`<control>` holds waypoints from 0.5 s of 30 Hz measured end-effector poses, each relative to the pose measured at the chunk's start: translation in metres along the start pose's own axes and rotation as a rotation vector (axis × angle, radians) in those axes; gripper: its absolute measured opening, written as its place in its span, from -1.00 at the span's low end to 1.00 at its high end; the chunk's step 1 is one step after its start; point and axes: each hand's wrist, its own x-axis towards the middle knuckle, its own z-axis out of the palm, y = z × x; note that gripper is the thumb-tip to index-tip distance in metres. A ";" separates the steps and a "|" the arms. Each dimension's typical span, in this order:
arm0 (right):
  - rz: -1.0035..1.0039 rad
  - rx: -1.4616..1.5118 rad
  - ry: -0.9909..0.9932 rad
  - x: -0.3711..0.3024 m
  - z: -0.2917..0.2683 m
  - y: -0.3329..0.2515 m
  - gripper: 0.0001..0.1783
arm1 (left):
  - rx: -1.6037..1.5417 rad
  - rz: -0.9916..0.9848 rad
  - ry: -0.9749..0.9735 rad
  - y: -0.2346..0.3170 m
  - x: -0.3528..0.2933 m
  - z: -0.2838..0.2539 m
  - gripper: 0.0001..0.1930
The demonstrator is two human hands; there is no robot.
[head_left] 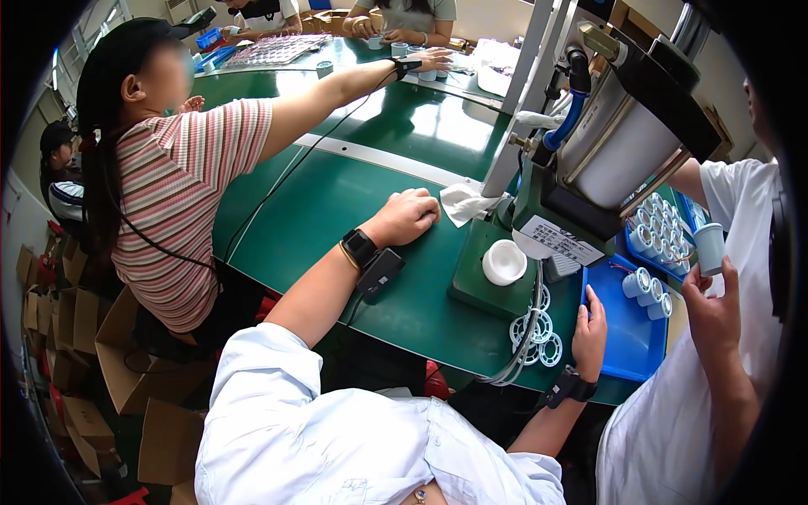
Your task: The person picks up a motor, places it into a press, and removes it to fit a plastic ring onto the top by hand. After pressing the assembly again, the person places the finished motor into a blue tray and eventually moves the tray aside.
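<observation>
A blue tray (pixel 621 337) lies on the right side of the desk (pixel 396 316), toward the near edge, with three pale blue cups (pixel 649 293) standing in a short row at its right. The person's right hand (pixel 591 330) is at the tray's left rim, fingers released and straightened toward the far side; whether they actually touch the rim cannot be told. Just left of this hand, several light-blue rings (pixel 547 326) with spoked centres lie in a loose heap, partly crossed by grey cables (pixel 521 352).

Left of the tray and farther in stands a press (pixel 623 126), a white round cup-shaped piece (pixel 505 263) resting on its green base (pixel 471 282). A crumpled white cloth or paper (pixel 468 204) is at the far left of that base. The person's left hand (pixel 407 217) rests palm down on the desk, near the white cloth, fingers curled under; whether they enclose anything is hidden.

Beyond the near tray, another blue tray (pixel 621 239) carries rows of similar cups. At the right, a co-worker's hand (pixel 714 305) grasps a light-blue cup (pixel 709 247) upright. On the left, a co-worker in a striped top (pixel 172 210) stretches an arm toward the far side of the desk. Open cardboard boxes (pixel 172 438) stand on the floor at the left.
</observation>
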 end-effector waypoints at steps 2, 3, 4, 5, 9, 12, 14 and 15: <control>-0.006 0.006 0.004 -0.001 0.000 0.001 -0.56 | 0.002 0.004 0.008 0.003 0.000 -0.002 -0.90; -0.008 0.007 0.007 -0.001 0.000 0.001 -0.56 | -0.008 -0.024 -0.017 0.006 0.001 -0.004 -0.89; -0.009 0.007 0.009 0.000 0.001 0.001 -0.56 | -0.019 -0.052 -0.042 0.008 0.001 -0.006 -0.88; -0.009 0.006 0.011 -0.001 0.001 0.002 -0.56 | -0.031 -0.081 -0.068 0.009 0.001 -0.007 -0.87; -0.016 0.017 0.009 0.000 0.001 0.002 -0.56 | -0.060 -0.138 -0.105 0.013 0.003 -0.010 -0.81; -0.004 0.000 0.005 0.000 -0.001 0.000 -0.56 | -0.064 -0.118 -0.060 0.008 0.003 -0.005 -0.81; -0.001 -0.008 0.003 0.000 -0.001 -0.001 -0.56 | -0.065 -0.107 -0.035 0.002 0.002 -0.001 -0.80; 0.002 -0.012 -0.001 0.001 -0.001 -0.002 -0.56 | -0.043 -0.096 -0.022 0.000 0.002 0.001 -0.79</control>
